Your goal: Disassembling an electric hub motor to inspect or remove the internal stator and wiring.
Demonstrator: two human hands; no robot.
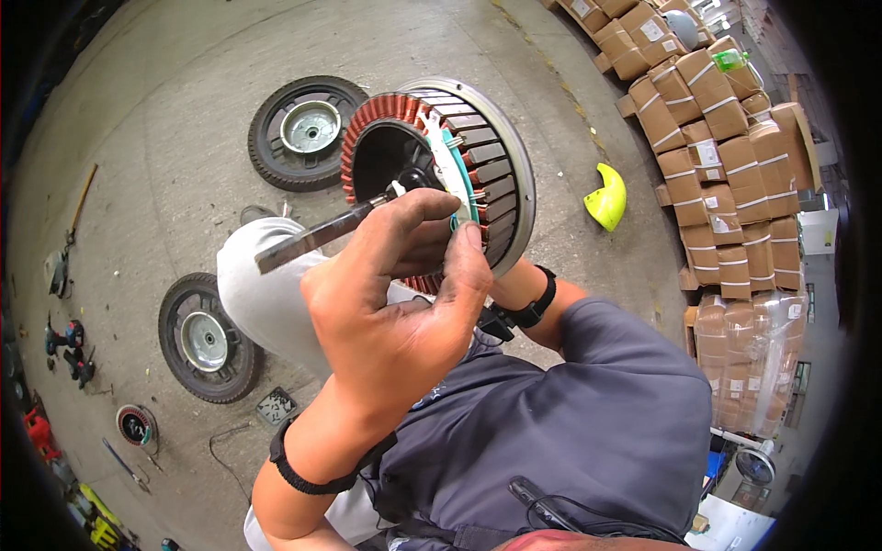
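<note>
Close in front of me is a motor stator (491, 158) with copper windings, dark segmented teeth and a grey metal rim. A teal strip with a white covering (444, 156) lies along its windings. My left hand (390, 285) is closed, thumb and forefinger pinching the near end of this strip. A dark metal bar (317, 237) juts left from near the stator's middle; its join is partly behind my fingers. Behind the stator's lower right edge comes my right wrist, with the visible bit of my right hand (511, 283); those fingers are hidden.
Two wheels with black tyres lie on the concrete floor, one (260, 138) beyond the stator, one (168, 340) at left. Left are power drills (72, 338), another wound stator (134, 426) and a small tray (276, 404). Right are a yellow-green curved piece (606, 197) and stacked cartons (726, 174).
</note>
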